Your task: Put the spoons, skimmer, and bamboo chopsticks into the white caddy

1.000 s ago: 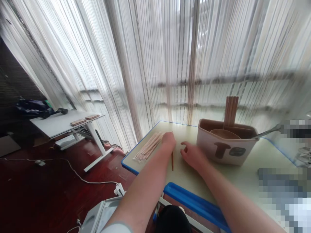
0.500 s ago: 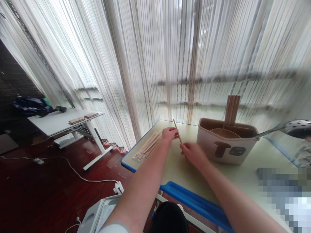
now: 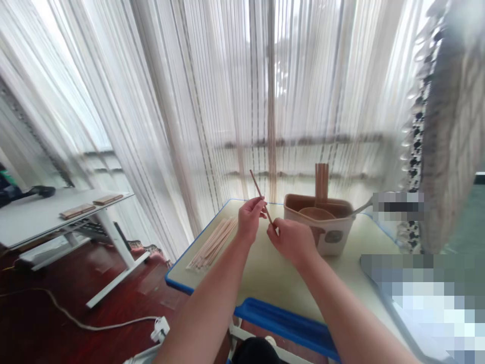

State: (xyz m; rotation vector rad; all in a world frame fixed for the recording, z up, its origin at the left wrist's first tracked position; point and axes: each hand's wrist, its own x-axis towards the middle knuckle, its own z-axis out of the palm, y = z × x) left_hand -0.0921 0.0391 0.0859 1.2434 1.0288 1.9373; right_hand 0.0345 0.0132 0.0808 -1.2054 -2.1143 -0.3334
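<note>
My left hand pinches a thin brown wooden chopstick near its middle. The fingers of my right hand are closed on the lower end of the same chopstick, which slants up and to the left above the table. Whether it is one stick or a pair pressed together, I cannot tell. Left of my left forearm lies a bundle of pale chopsticks, seemingly in clear wrapping. Beyond my right hand stands a beige and brown bin holding a brown bowl, upright brown chopsticks and a metal-handled utensil.
The cream table has a blue edge and a blue tray groove at its front. A white desk with two flat wooden pieces stands to the left. Sheer curtains hang behind, and a cable with a plug lies on the floor.
The view has swung to the right, so the table and bin appear further left. Both hands keep hold of the chopstick, and it now sits higher and tilts more to the left.
</note>
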